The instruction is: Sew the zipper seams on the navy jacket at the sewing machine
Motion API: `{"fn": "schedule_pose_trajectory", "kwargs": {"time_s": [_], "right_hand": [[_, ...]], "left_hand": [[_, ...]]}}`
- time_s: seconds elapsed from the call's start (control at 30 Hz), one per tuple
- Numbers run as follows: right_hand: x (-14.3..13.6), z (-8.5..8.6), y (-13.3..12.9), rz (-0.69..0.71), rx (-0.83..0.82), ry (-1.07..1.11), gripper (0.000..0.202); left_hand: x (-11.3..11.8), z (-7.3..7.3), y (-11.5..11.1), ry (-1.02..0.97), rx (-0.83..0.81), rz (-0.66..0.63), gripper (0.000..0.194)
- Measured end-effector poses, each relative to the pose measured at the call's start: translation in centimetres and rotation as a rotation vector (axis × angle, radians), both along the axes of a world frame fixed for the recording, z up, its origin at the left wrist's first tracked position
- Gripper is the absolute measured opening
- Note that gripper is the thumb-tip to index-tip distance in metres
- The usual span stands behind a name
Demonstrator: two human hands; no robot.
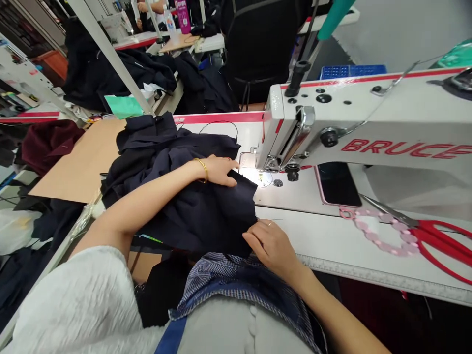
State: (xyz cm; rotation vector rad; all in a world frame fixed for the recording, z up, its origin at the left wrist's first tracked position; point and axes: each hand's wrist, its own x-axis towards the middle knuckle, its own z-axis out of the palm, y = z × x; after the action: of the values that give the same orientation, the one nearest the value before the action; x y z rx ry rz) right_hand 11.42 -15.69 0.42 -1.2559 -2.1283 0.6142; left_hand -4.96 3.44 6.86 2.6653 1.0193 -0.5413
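the left hand (220,170) lies loosely spread on navy fabric (217,211); the right hand (275,247) pinches its corner near the front edge of the worktop (313,233).

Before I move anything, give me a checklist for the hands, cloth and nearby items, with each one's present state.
1. Left hand on the dark cloth: ok, beside the sewing machine.
2. Right hand gripping the cloth: cannot tell; it touches the right edge.
3. Cloth lying flat throughout: not ok, bunched toward the left.
4. Needle raised: cannot tell, not clearly visible.
5. Phone clear of the cloth: ok, lying to its right.
6. Scissors clear of the cloth: ok, farther right.
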Motion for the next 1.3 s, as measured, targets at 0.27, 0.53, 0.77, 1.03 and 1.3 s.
{"fn": "schedule_pose_trajectory", "kwargs": {"time_s": [0.27, 0.53, 0.77, 1.03, 1.3], "right_hand": [[-1.5, -1.4, 1.2, -0.349, -0.362, 0.580, 0.060], [-7.4, 0.3, 1.0, -0.077, -1.072, 0.856, 0.039], [3.2, 0.7, -1.2, -0.165, -0.664, 0.423, 0.038], [3.3, -0.8, 7.9, 0.084, 0.261, -0.367, 0.021], [4.5, -1.6, 8.9, -0.143, 0.209, -0.469, 0.028]], "left_hand": [[0.6, 1.1, -2.2, -0.225, -0.099, -0.184, 0.016], [3.4, 0.9, -4.0, -0.120, 0.066, -0.219, 0.013], [2.9, -5.4, -2.9, -0.218, 0.157, 0.013, 0.032], [3.9, -4.9, -2.7, -0.273, 0.192, 0.148, 0.033], [6.1, -5.5, -0.6, -0.248, 0.183, 0.307, 0.034]]}}
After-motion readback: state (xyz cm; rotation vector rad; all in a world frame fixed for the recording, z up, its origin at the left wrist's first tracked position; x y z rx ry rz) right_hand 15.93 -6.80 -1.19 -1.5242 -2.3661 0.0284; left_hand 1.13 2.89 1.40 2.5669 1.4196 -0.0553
